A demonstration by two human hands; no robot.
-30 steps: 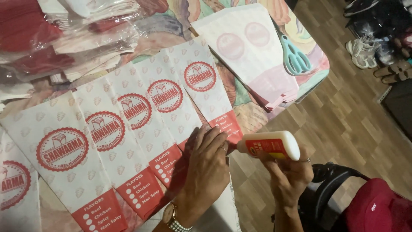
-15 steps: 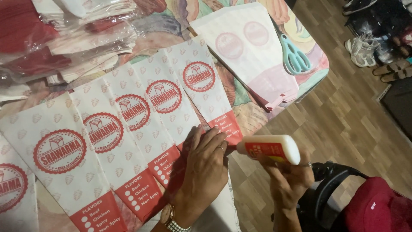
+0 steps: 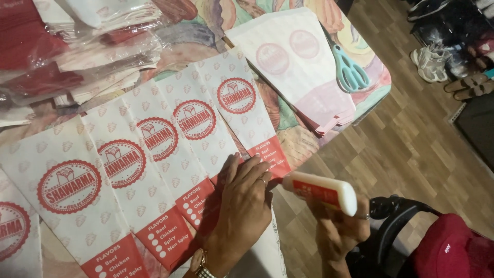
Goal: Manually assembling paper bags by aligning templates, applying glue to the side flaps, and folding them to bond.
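The left hand (image 3: 242,206) sits at the lower centre of the frame, palm down and flat, fingers together and stretched toward the upper right. A ring shows on 1 finger, and a metal watch band circles the wrist at the bottom edge. The forearm leaves the frame straight downward.

The right hand (image 3: 337,231) lies at the lower right of the frame, just right of the left hand. Its fingers are curled closed in a grip, knuckles turned upward, with a ring on 1 finger. Its wrist bends down toward the bottom edge.
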